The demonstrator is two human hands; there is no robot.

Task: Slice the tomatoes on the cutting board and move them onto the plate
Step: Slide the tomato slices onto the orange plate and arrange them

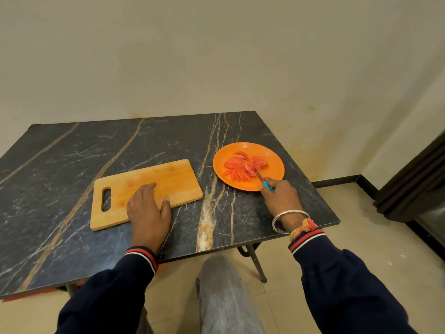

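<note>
Head camera, looking down at a dark marble-patterned table (72,165) that fills the middle of the frame, with a bare cream wall above it.

Left of centre lies a wooden cutting board (168,179), its handle slot toward the left edge of the frame. The board is bare; no tomato is left on it. The left hand (148,208) lies flat and open on the board's near edge, palm down, holding nothing. It is probably pressing there to keep the board from sliding.

Right of centre sits an orange plate (274,165), apart from the board. The tomato slices (240,168) are on it, fanned in a loose pile at its middle.

The right hand (281,196), at the plate's near rim, is closed around the blue handle of a small knife (261,178). The blade reaches up and left into the slices, with its tip among them. It looks as though the knife is being used to nudge or tidy the slices, rather than to cut. A metal bangle (289,216) circles that wrist.

With the board bare and the slices plated, the task appears nearly finished.
</note>
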